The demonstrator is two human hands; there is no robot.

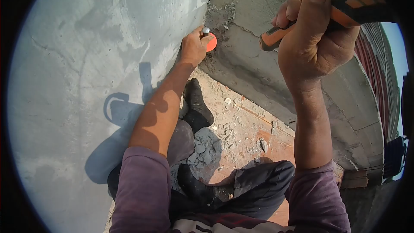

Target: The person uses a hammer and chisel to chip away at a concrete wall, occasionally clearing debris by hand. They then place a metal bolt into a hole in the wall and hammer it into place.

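Note:
My left hand (pixel 195 48) is closed around a chisel with a round orange hand guard (pixel 211 43). The chisel's metal striking end (pixel 205 30) sticks up above the fingers; its tip is hidden. It is held in the corner where the grey wall (pixel 99 39) meets a rough concrete ledge (pixel 258 60). Raised at the upper right, my right hand (pixel 317 39) grips a hammer by its black and orange handle (pixel 274 39). The hammer's head is not visible.
Broken concrete rubble (pixel 205 149) and dust lie on the reddish floor (pixel 276 149) between my feet. One dark-covered foot (pixel 197 103) stands close to the wall. Corrugated sheets (pixel 375 69) lie beyond the ledge at right.

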